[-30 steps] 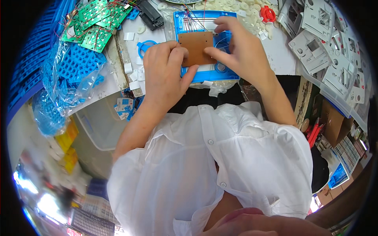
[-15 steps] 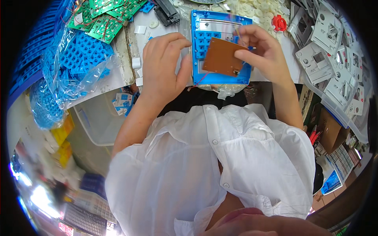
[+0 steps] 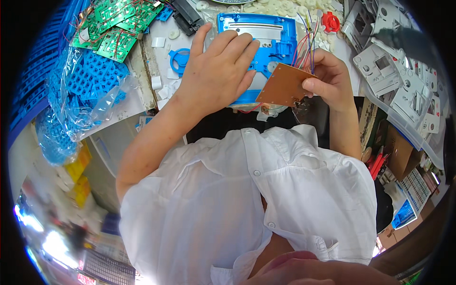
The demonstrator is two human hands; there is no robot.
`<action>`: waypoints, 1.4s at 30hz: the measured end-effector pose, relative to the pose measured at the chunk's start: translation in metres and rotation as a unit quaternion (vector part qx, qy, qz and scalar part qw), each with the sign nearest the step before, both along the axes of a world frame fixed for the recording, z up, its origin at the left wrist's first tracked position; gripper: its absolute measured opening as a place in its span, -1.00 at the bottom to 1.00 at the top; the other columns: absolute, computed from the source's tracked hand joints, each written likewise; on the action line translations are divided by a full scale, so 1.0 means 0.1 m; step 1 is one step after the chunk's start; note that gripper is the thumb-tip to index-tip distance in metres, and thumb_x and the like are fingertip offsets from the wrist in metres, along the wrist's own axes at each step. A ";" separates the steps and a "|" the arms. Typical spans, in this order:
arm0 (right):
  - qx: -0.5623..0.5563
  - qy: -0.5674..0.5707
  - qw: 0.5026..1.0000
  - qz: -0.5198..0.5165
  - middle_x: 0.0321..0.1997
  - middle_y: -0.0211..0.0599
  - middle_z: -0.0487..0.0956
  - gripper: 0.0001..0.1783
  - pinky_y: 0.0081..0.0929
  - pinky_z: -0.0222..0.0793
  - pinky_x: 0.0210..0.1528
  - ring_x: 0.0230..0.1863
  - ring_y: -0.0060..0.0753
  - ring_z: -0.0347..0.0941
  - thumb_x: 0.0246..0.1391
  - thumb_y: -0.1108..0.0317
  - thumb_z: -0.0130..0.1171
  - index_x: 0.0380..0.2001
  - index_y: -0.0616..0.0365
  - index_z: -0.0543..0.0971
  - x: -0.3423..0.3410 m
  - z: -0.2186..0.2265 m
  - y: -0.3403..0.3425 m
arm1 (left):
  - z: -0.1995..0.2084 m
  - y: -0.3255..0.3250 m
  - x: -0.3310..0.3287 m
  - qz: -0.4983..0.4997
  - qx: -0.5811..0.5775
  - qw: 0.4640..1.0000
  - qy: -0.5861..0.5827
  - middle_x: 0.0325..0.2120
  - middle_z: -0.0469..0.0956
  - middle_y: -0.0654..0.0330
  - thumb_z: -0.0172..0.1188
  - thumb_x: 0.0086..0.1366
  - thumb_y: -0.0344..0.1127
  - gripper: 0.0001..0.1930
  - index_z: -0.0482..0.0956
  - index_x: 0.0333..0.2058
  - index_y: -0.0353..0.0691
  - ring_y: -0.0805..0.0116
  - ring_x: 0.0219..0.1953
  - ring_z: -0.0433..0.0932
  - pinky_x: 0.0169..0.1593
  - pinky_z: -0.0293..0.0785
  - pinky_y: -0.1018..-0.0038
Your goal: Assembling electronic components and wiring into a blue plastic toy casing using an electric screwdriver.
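Note:
A blue plastic housing point(image 3: 288, 39) lies on the table in front of me, with a silvery strip across its upper part. My left hand point(image 3: 213, 71) is spread palm down over the housing's left side, covering that area, and I see nothing held in it. Between thumb and fingers, my right hand point(image 3: 328, 78) grips a brown circuit board point(image 3: 281, 86) by its right edge. The board is tilted over the housing's lower right corner. Thin coloured wires point(image 3: 309, 40) rise behind it.
Green circuit boards point(image 3: 117, 42) are heaped at the far left, above bagged blue keypads point(image 3: 92, 76). A blue ring-shaped part point(image 3: 179, 61) lies beside my left hand. A red part point(image 3: 330, 22) sits among pale discs at the back. White panels point(image 3: 380, 66) fill a clear bin at right.
My left hand has moved right, over the housing, hiding the blue keys seen there before. My right hand has shifted the circuit board right and slightly nearer, showing more wires.

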State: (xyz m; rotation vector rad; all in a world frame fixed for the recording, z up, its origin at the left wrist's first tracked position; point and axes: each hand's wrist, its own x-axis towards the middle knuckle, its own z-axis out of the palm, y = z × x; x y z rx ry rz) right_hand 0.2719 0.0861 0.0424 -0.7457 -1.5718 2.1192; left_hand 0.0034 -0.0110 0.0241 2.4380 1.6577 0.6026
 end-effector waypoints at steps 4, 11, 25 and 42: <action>-0.005 -0.001 1.000 -0.015 -0.15 -0.37 0.61 -0.63 -0.78 0.46 -0.45 -0.28 -0.72 0.52 0.11 0.47 0.40 -0.02 0.28 0.56 -0.02 0.01 -0.03 | -0.01 0.01 0.02 0.004 0.012 1.000 0.016 0.08 0.51 0.26 0.26 0.22 -0.17 -0.51 0.56 0.13 -0.13 0.27 0.17 0.43 0.40 0.02 -0.04; 0.014 -0.023 0.999 -0.027 -0.11 -0.35 0.61 -0.65 -0.76 0.47 -0.46 -0.26 -0.69 0.54 0.13 0.49 0.38 -0.02 0.27 0.56 -0.02 0.07 -0.02 | 0.02 -0.02 -0.07 0.015 0.035 0.998 -0.041 0.07 0.53 0.25 0.24 0.20 -0.31 -0.55 0.58 0.11 -0.09 0.23 0.15 0.46 0.39 0.03 -0.03; 0.163 -0.179 0.969 0.040 0.02 -0.40 0.61 -0.71 -0.66 0.47 -0.36 -0.23 -0.67 0.53 0.22 0.41 0.31 0.00 0.17 0.59 -0.60 -0.04 0.28 | -0.15 -0.39 -0.38 0.069 0.098 0.986 -0.118 -0.15 0.59 0.29 0.22 0.10 -0.48 -0.68 0.66 -0.13 -0.07 0.19 -0.02 0.54 0.31 0.19 0.00; 0.252 -0.211 0.944 0.011 -0.39 -0.31 0.64 -0.86 -0.56 0.47 -0.31 -0.37 -0.61 0.52 0.15 0.56 0.27 -0.21 0.35 0.60 -0.88 0.06 0.20 | -0.16 -0.42 -0.30 0.045 0.072 0.988 -0.132 -0.16 0.60 0.28 0.23 0.10 -0.50 -0.67 0.65 -0.12 -0.08 0.19 -0.04 0.54 0.31 0.19 0.00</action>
